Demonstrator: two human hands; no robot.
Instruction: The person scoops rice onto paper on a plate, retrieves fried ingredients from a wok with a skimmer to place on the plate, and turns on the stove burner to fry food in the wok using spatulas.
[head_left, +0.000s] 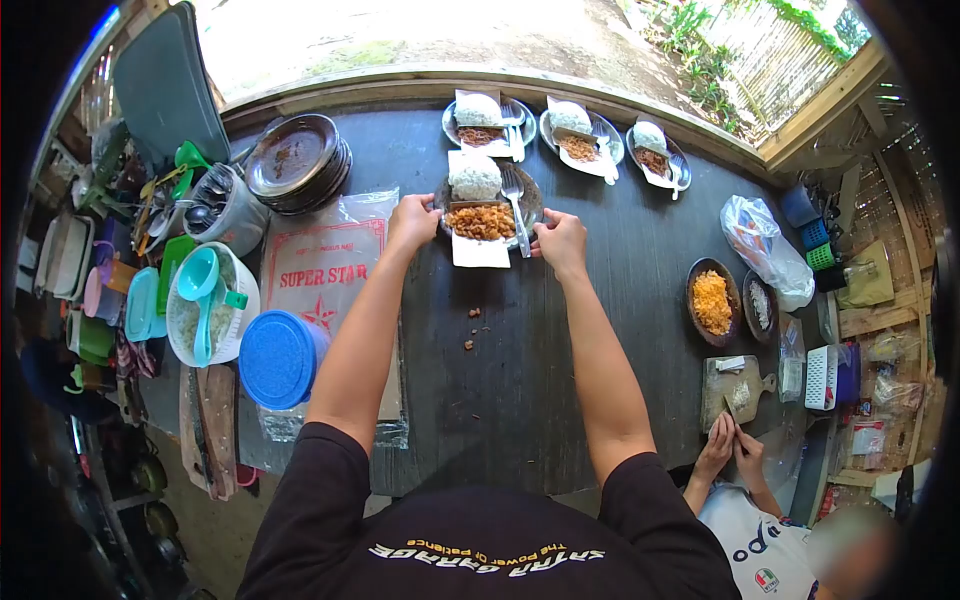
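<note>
In the head view, a dark round plate (pixel 533 192) is between my two hands near the far side of the table. My left hand (pixel 414 222) is closed on its left rim, and my right hand (pixel 560 243) grips the right rim. On the plate, a mound of white rice (pixel 474 178) and brown diced food (pixel 482 222) sit on white paper. A fork (pixel 516 202) lies along the right side of the food. Just beyond are three similar served plates (pixel 545 127), each with rice, brown food and cutlery. Small brown crumbs (pixel 469 344) dot the tabletop nearer me.
Stacked dark plates (pixel 293 160), a rice tub (pixel 245 290) with a turquoise ladle (pixel 203 310), and a blue-lidded container (pixel 283 360) stand left. At right are a bowl of orange shreds (pixel 712 302), a plastic bag (pixel 765 245) and a co-worker's hands (pixel 728 450) at a cutting board (pixel 722 375).
</note>
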